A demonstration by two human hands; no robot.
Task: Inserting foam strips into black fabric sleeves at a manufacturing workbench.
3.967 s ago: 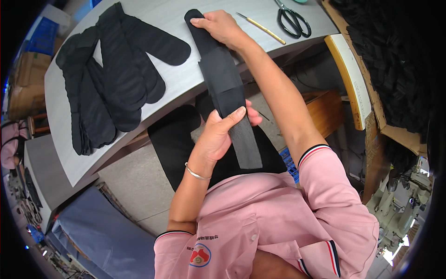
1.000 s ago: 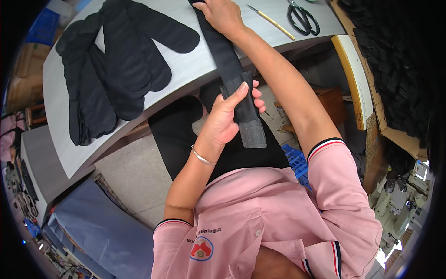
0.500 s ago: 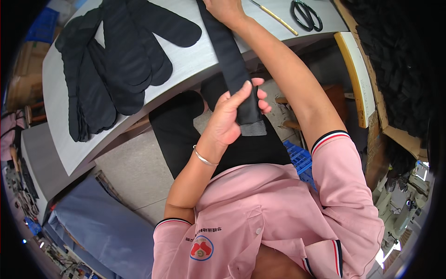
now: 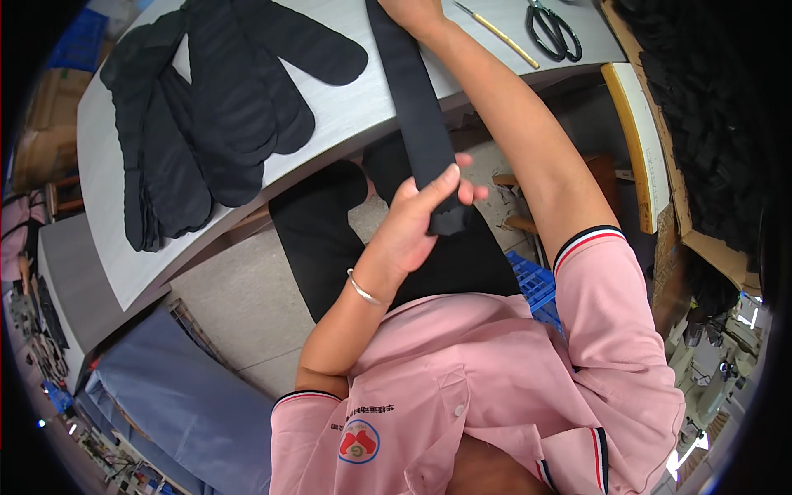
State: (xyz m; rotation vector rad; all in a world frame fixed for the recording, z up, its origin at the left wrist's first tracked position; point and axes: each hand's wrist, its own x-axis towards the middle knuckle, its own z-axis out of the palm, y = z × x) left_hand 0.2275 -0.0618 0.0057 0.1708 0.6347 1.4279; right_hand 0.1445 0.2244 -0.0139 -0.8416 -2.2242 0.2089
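Head view: a black strip [image 4: 418, 99] in mid-handling. It runs from the top of the view, over the front edge of the bench [image 4: 351, 107], to just above the dark-clad lap [image 4: 478, 268] — approx. straight, w/ a smooth black face up along its visible length. L hand [image 4: 410, 221]: closed round the strip's lower end, thumb on top, fingers past the far side; a short, folded-looking tip shows beyond the thumb. R hand [image 4: 419, 11]: at the strip's upper part, cut off by the frame; fingertips out of view, so its grip can't be told.

Progress (judged): strip is held, not laid down, so work on this pc. looks unfinished; w/ its upper end hidden, the amt. left can't be told. A pile of similar black pieces [image 4: 227, 99] lies on the bench, L of the strip — done or waiting, unclear. To the R, untouched: a yellow-handled pointed tool [image 4: 501, 37] & black-handled scissors [image 4: 536, 35].
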